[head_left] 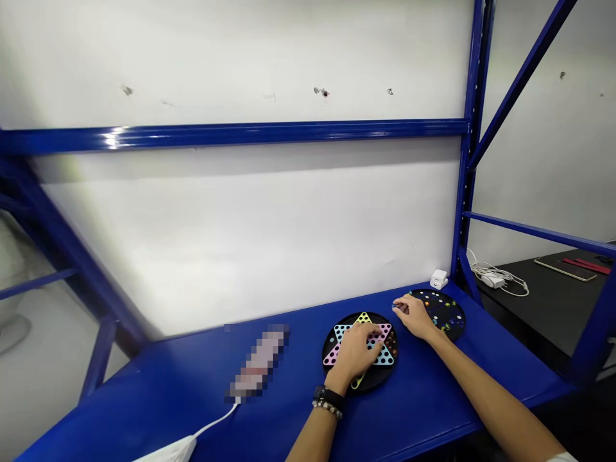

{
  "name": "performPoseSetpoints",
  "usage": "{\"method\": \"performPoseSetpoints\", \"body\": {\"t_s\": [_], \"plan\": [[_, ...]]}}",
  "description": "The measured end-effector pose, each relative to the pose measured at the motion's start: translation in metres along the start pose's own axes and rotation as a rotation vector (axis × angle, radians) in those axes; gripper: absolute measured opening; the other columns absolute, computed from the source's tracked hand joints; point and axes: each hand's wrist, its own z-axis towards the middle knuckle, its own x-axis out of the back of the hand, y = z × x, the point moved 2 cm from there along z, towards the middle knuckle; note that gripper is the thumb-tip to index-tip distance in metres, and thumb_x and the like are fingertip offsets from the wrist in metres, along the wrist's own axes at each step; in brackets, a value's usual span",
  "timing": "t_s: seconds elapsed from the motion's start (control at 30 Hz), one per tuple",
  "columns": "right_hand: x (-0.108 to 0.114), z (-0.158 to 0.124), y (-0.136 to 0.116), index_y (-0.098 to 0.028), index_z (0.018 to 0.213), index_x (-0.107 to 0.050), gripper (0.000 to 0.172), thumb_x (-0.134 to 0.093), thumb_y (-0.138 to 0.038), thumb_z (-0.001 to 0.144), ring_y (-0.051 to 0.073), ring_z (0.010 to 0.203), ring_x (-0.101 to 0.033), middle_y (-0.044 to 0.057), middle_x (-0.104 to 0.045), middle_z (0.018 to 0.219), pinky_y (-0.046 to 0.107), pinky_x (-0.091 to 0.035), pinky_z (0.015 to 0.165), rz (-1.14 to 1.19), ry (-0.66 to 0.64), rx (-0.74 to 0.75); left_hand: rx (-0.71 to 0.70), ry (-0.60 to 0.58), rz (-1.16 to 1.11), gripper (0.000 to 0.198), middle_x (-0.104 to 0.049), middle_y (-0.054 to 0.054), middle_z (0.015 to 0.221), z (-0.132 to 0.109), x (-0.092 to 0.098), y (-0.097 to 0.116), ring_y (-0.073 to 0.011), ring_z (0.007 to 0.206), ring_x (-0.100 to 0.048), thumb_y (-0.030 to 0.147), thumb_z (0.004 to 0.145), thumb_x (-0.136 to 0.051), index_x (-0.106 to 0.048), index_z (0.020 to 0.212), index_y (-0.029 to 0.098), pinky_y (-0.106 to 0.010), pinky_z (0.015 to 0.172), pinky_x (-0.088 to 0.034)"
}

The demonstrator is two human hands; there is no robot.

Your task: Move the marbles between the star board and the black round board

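Clerk: Head view, the only one; where do the hands stand?

Inspector: The left hand (pixel 360 350) is palm down over the star board (pixel 332 357), fingers bent, thumb apart from them; whether anything sits under the fingertips, I cannot tell. The right hand (pixel 412 313) is at the near-left edge of the round black tray (pixel 443 313), thumb and fingers drawn together; whether they pinch a piece, I cannot tell.

Clerk: And the things themselves?

Inspector: The board lies flat on the blue tabletop (pixel 298 410); dark reddish marbles (pixel 393 346) sit in its right side; the tray lies beyond, to the right, with small coloured pieces scattered in it; a white adapter (pixel 439 278) stands just behind.

Clerk: Hazards?

Inspector: In my judgement, three; a loose pinch by the right hand could let a round piece roll off; a low right wrist could catch the tray's rim and tip it; a left palm pressed too low could shift the board or disturb the marbles.
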Motion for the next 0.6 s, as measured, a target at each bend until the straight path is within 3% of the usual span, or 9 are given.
{"method": "performPoseSetpoints", "body": {"t_s": [0.13, 0.3, 0.47, 0.6], "plan": [[-0.020, -0.009, -0.018, -0.018, 0.091, -0.072, 0.017, -0.059, -0.024, 0.082, 0.015, 0.070, -0.061, 0.005, -0.067, 0.085, 0.028, -0.049, 0.072, 0.011, -0.120, 0.075, -0.057, 0.015, -0.029, 0.016, -0.072, -0.001, 0.101, 0.000, -0.001, 0.009, -0.0217, 0.098, -0.062, 0.025, 0.082, -0.057, -0.068, 0.093, 0.026, -0.036, 0.090, -0.044], [-0.025, -0.013, -0.015, -0.018, 0.093, -0.072, 0.017, -0.059, -0.023, 0.084, 0.015, 0.075, -0.060, 0.005, -0.066, 0.088, 0.027, -0.048, 0.076, -0.050, -0.201, 0.091, -0.057, 0.011, -0.031, 0.017, -0.071, -0.002, 0.103, -0.001, 0.001, 0.012, -0.0227, 0.101, -0.061, 0.023, 0.082, -0.055, -0.067, 0.094, 0.025, -0.037, 0.089, -0.044], [-0.004, -0.004, 0.004, -0.020, 0.094, -0.072, 0.024, -0.048, -0.026, 0.091, 0.017, 0.084, -0.061, 0.006, -0.066, 0.096, 0.028, -0.047, 0.082, -0.139, -0.086, 0.030, -0.081, 0.018, -0.028, 0.015, -0.070, -0.002, 0.104, -0.002, 0.001, 0.011, -0.0206, 0.100, -0.061, 0.021, 0.082, -0.055, -0.066, 0.092, 0.025, -0.034, 0.091, -0.045], [0.023, 0.003, 0.035, -0.020, 0.102, -0.070, 0.031, -0.041, -0.020, 0.093, 0.018, 0.095, -0.061, 0.008, -0.066, 0.105, 0.029, -0.045, 0.087, -0.266, 0.012, -0.122, -0.071, 0.013, -0.031, 0.013, -0.070, -0.001, 0.102, -0.001, 0.000, 0.010, -0.0200, 0.098, -0.061, 0.024, 0.083, -0.056, -0.066, 0.092, 0.025, -0.034, 0.091, -0.045]]}}
